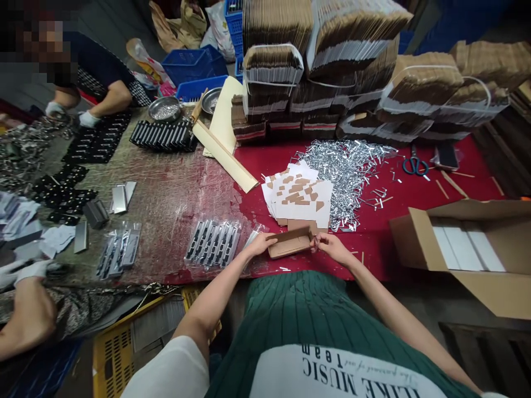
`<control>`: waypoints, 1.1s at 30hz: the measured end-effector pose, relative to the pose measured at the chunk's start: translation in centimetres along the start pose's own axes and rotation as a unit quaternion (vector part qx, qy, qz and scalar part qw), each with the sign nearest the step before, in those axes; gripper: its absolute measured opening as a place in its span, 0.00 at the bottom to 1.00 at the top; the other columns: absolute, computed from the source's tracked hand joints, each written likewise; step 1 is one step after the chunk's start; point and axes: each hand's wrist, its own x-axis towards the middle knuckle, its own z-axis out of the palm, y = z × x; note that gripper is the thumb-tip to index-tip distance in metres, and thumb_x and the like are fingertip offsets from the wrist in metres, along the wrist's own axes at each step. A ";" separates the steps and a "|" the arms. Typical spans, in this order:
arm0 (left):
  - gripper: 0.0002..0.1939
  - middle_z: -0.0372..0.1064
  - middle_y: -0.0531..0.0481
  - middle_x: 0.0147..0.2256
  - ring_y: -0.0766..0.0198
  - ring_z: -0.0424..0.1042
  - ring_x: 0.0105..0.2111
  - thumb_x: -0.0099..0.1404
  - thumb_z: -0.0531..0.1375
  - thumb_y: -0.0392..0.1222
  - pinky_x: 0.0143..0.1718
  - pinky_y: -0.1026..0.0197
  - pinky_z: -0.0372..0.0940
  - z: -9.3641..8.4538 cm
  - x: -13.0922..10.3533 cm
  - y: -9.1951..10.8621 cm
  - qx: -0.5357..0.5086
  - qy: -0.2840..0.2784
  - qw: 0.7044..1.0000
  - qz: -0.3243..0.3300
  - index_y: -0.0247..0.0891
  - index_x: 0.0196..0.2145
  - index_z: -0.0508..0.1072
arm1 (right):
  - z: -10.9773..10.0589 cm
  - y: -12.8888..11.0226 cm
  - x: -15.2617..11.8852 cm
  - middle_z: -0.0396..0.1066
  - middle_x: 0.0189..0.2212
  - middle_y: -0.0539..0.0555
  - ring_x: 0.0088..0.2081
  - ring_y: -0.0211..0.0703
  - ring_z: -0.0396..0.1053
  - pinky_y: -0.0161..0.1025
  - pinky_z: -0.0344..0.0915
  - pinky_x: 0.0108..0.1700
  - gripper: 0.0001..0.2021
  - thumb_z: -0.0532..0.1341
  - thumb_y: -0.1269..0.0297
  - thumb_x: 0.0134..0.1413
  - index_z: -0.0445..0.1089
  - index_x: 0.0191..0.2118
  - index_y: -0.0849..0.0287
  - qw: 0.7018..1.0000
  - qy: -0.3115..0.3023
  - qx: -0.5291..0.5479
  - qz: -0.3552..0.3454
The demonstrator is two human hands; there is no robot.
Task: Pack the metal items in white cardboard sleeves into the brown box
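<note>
A small open-topped cardboard box (291, 246) sits tilted at the front of the red table, its brown inside showing. My left hand (261, 243) grips its left end, with the thumb over the rim. At the other end, my right hand (332, 246) pinches the end of the box with bent fingers; whether something small is also in them cannot be made out. Just behind the box lies a stack of white cards with brown cardboard scraps (298, 192). A heap of shiny metal pins (344, 171) spreads behind and right of it. Bagged metal hardware (213, 243) lies left of my left hand.
Bundled flat cartons (274, 63) stand stacked along the back. At right are scissors (415, 165) and a large open carton (409, 235) holding white boxes. Gloved co-workers' hands (89, 118) work at the left among black parts (97, 138).
</note>
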 end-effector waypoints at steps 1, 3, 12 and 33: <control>0.16 0.74 0.45 0.39 0.59 0.71 0.39 0.61 0.54 0.44 0.44 0.55 0.64 0.2 0.1 -0.3 -0.036 -0.004 0.999 -0.024 0.35 0.42 0.75 | 0.5 -0.3 -0.2 0.71 0.29 0.51 0.28 0.39 0.68 0.36 0.63 0.32 0.08 0.55 0.59 0.49 0.60 0.28 0.57 0.999 -0.009 -0.035 -0.013; 0.16 0.74 0.45 0.40 0.60 0.70 0.39 0.61 0.55 0.45 0.44 0.57 0.64 1.1 0.0 -0.8 -0.057 0.007 0.997 -0.047 0.35 0.42 0.74 | 1.9 -0.3 -0.3 0.71 0.29 0.52 0.31 0.40 0.68 0.37 0.63 0.34 0.09 0.54 0.59 0.53 0.65 0.30 0.58 0.988 0.004 -0.150 -0.042; 0.32 0.57 0.37 0.54 0.47 0.57 0.54 0.58 0.59 0.54 0.51 0.46 0.57 2.9 -5.1 -1.0 0.324 0.262 0.899 -0.130 0.38 0.57 0.60 | 4.6 2.4 -0.5 0.67 0.42 0.60 0.41 0.48 0.68 0.39 0.63 0.37 0.20 0.46 0.53 0.62 0.63 0.49 0.59 0.872 0.222 -0.420 0.116; 0.34 0.57 0.43 0.54 0.56 0.57 0.53 0.61 0.53 0.35 0.55 0.51 0.55 4.5 -4.3 6.2 0.260 0.063 0.938 0.218 0.45 0.63 0.47 | 3.9 4.2 -0.2 0.73 0.36 0.65 0.40 0.52 0.71 0.42 0.64 0.42 0.17 0.47 0.63 0.59 0.68 0.45 0.65 0.873 0.129 -0.403 0.242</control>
